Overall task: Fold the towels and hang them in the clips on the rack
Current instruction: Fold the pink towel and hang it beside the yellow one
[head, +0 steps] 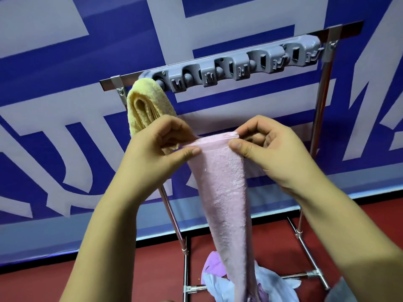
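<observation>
Thumb and curled fingers of the left hand (pixel 162 147) pinched one end of the folded top edge of the long pink terry towel (pixel 224 192); the right hand (pixel 266 149) pinched the other end. The towel hung in the air between them, in front of and below the grey plastic clip strip (pixel 235 64) on the steel rack (pixel 322 101). A folded yellow towel (pixel 148 105) already filled the clip at the strip's left end. Folding looked finished; hanging seemed next, calling for a lift into a neighbouring free clip. The clips towards the right end stood vacant, with open room above the hands.
</observation>
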